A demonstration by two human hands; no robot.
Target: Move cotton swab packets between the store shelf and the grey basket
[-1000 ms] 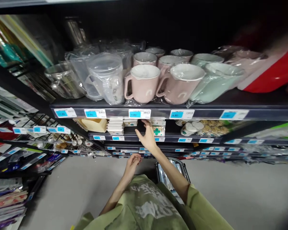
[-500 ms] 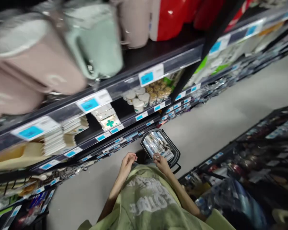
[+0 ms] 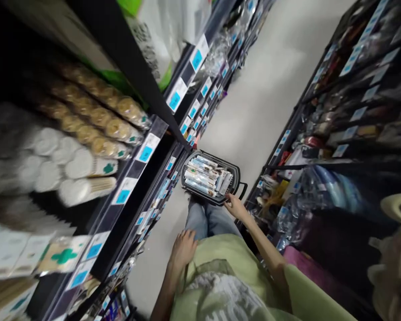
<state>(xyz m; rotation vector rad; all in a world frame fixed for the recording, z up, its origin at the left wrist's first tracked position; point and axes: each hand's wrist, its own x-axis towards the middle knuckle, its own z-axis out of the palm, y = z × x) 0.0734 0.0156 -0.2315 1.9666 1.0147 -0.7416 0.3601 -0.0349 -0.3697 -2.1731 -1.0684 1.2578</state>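
Note:
Below me stands a dark shopping basket (image 3: 238,171) filled with several long white-and-blue packets (image 3: 200,176). My right hand (image 3: 235,206) is at the basket's near rim, its fingers closed on the edge beside the black handle (image 3: 243,191). Against the thigh of my blue jeans (image 3: 197,218) rests my left hand (image 3: 184,246), fingers laid over the cloth with nothing visible in them.
A shelf on the left holds white-topped round tubs (image 3: 78,162), gold-lidded tubs (image 3: 116,127) and boxes with a green cross (image 3: 63,256). A black upright post (image 3: 147,76) rises beside them. Packed racks (image 3: 321,187) line the right, with grey aisle floor (image 3: 270,84) ahead.
The view has turned right and come closer to the tub shelf. My left hand has dropped to my thigh, and my right hand has closed on the basket's rim.

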